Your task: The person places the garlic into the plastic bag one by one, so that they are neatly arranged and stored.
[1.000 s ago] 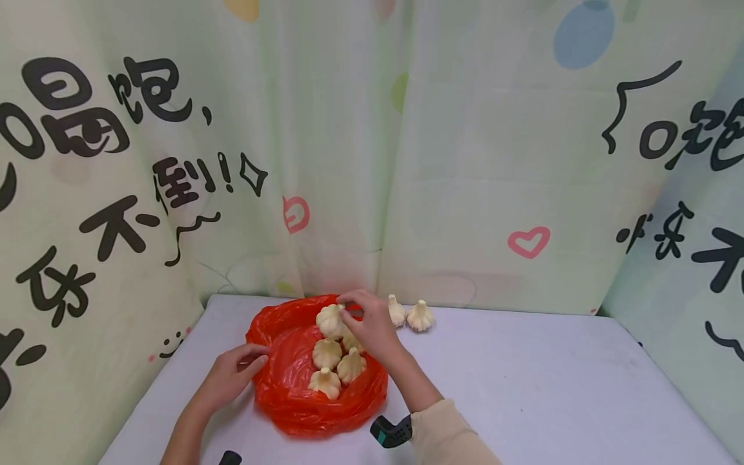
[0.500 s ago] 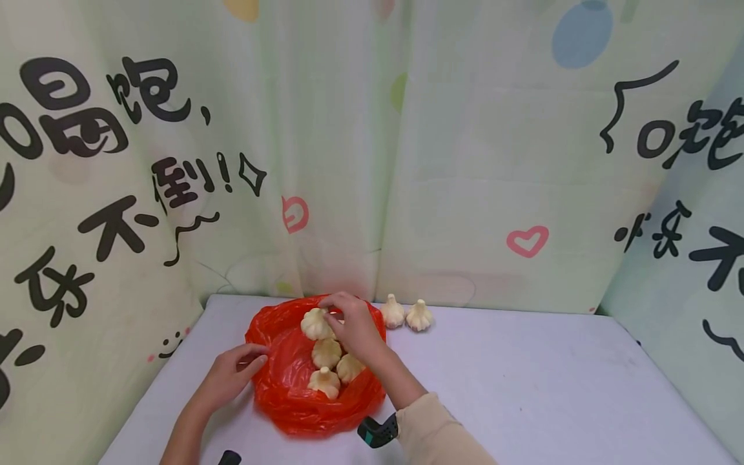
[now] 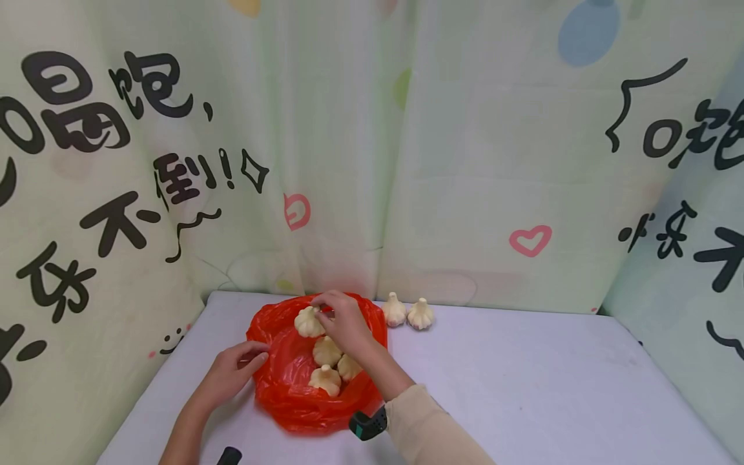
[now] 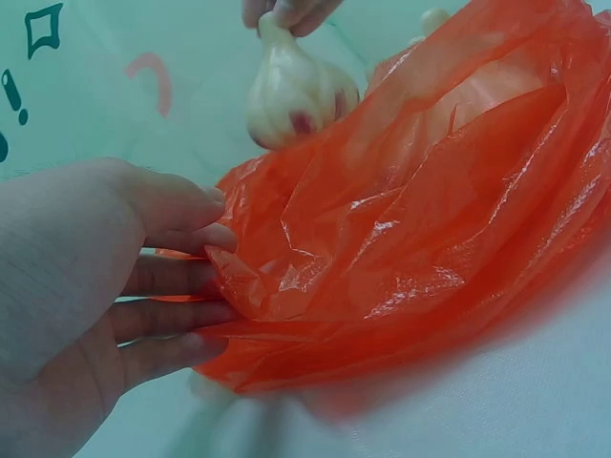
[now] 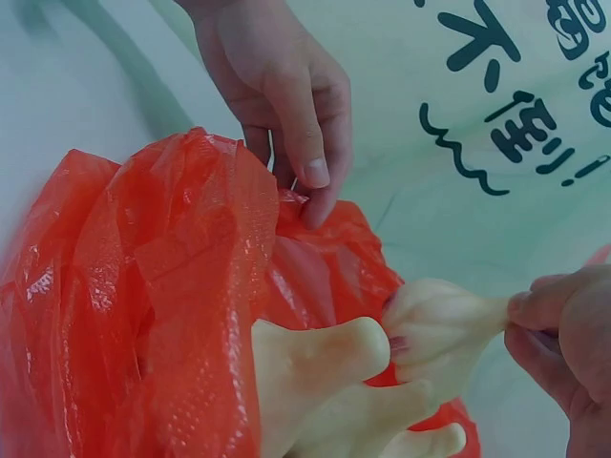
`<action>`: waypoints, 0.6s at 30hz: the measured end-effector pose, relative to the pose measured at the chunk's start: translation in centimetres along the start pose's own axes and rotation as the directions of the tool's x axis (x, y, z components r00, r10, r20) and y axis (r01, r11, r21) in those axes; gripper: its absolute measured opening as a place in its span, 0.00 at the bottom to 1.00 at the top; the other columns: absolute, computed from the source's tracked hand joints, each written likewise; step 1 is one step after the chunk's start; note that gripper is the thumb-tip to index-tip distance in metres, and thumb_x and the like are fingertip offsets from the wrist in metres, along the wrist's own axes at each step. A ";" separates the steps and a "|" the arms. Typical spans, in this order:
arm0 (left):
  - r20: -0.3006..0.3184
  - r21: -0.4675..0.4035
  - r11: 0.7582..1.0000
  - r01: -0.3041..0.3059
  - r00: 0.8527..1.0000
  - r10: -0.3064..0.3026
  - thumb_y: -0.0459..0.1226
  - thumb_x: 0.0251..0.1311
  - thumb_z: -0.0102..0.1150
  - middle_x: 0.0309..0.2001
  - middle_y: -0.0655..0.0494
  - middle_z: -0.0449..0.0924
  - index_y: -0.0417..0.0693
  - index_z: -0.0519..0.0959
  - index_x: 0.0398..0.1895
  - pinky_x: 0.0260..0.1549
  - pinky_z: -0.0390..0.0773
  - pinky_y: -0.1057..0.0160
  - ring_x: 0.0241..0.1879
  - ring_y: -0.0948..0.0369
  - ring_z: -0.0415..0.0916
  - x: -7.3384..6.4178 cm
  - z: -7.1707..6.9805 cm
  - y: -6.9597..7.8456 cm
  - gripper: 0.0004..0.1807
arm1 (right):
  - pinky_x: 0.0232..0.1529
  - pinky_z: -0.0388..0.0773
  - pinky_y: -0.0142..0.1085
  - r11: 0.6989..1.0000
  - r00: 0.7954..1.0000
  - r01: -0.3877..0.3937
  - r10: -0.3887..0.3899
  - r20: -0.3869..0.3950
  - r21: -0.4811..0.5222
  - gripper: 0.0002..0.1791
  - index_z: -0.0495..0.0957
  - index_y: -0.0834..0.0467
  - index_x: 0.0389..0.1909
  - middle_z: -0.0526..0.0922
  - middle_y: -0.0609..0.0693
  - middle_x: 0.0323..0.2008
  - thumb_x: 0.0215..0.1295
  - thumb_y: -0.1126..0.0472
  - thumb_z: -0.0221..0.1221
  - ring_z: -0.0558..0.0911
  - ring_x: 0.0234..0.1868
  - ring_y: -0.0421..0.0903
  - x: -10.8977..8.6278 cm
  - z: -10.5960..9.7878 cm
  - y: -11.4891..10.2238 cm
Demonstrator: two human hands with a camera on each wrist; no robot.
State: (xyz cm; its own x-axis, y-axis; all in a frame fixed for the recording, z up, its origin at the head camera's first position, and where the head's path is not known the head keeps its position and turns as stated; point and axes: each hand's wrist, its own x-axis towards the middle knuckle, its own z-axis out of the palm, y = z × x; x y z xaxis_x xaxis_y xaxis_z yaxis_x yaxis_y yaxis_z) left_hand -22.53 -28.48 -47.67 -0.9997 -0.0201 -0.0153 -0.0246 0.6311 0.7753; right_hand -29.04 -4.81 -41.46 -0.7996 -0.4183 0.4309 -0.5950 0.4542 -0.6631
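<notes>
A red plastic bag (image 3: 290, 410) stands with its mouth wide, several garlic bulbs (image 3: 325, 380) lying inside. Over the bag, my right hand (image 3: 349, 326) pinches one garlic bulb (image 3: 309, 323) by its stem between thumb and fingers. The left wrist view shows this held garlic bulb (image 4: 291, 91) hanging stem up beyond the bag's rim. At the bag's left side, my left hand (image 3: 229, 371) touches the rim with loosely straight fingers (image 4: 167, 315). In the right wrist view, other bulbs (image 5: 320, 367) partly cover the lower part of the held one.
Two garlic bulbs (image 3: 407, 313) stand on the white table (image 3: 523, 387) just behind and right of the bag. A printed curtain (image 3: 453, 194) closes off the back and both sides. A black band (image 3: 369, 423) sits at my right wrist.
My right hand has moved left across the bag with the garlic bulb pinched in it, away from the two bulbs on the table. The left hand stays at the rim.
</notes>
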 end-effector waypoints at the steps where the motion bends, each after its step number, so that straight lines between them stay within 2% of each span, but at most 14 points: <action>1: 0.000 -0.001 1.000 0.004 1.000 -0.004 0.39 0.65 0.57 0.52 0.51 0.81 0.49 0.79 0.54 0.49 0.83 0.56 0.53 0.54 0.78 0.0 0.0 0.0 0.15 | 0.47 0.83 0.31 1.000 1.000 0.002 -0.002 0.001 -0.007 0.12 0.82 0.59 0.47 0.83 0.51 0.46 0.63 0.67 0.61 0.82 0.47 0.46 0.1 0.2 0.1; 18: -0.008 -0.011 1.000 -0.017 1.000 0.017 0.38 0.65 0.58 0.49 0.52 0.82 0.48 0.80 0.52 0.49 0.83 0.55 0.51 0.54 0.79 0.1 -0.1 0.2 0.14 | 0.47 0.83 0.32 0.997 0.996 -0.055 0.058 0.063 -0.050 0.12 0.82 0.58 0.47 0.83 0.50 0.47 0.63 0.65 0.62 0.80 0.45 0.45 0.9 2.4 0.6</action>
State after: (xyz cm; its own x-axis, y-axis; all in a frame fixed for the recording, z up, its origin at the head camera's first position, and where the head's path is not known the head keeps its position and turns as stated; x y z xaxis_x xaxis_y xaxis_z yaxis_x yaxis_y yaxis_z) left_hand -22.62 -28.46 -47.49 -0.9999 -0.0155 0.0032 -0.0071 0.6228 0.7824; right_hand -29.97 -6.77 -42.94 -0.8260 -0.4400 0.3523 -0.5535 0.5152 -0.6544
